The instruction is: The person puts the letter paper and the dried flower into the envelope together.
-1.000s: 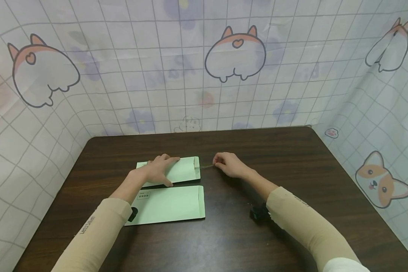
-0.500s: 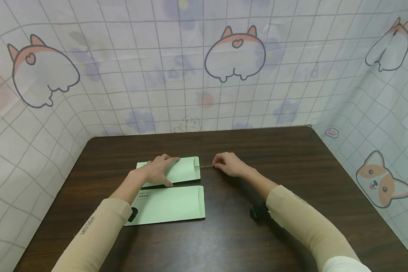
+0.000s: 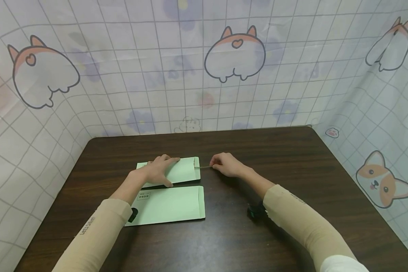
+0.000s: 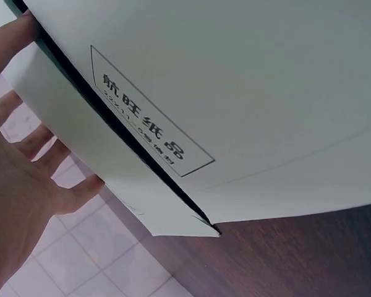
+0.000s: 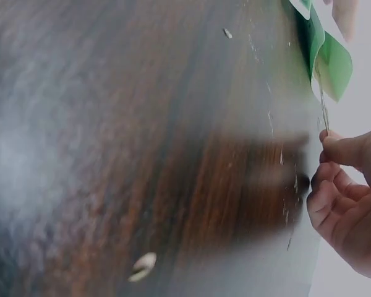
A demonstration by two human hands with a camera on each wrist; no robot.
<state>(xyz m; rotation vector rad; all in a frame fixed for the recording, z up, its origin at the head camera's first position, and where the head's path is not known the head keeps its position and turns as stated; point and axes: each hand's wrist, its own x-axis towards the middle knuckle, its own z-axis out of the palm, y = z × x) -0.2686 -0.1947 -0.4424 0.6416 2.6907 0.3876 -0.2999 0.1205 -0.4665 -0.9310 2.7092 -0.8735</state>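
Observation:
In the head view my left hand (image 3: 158,170) rests with spread fingers on the far light-green envelope (image 3: 183,172), holding it flat against the table. That envelope's mouth, with its flap, faces right. My right hand (image 3: 227,165) pinches a thin straw-coloured stalk (image 3: 205,167) between thumb and index finger. The stalk's far end reaches into the envelope's mouth and is partly hidden there. The right wrist view shows the mouth (image 5: 334,65) gaping around the stalk (image 5: 324,114). A second green envelope (image 3: 170,206) lies nearer the body, printed with a small boxed label (image 4: 151,117).
The dark wood table (image 3: 224,241) carries a pale husk-like bit (image 5: 143,266) and a smaller crumb (image 5: 227,33). A white grid-patterned curtain (image 3: 149,75) with cartoon corgis encloses the back and sides.
My right hand has shifted slightly left toward the envelope, and less of the stalk shows outside the mouth. The left hand and both envelopes have stayed put.

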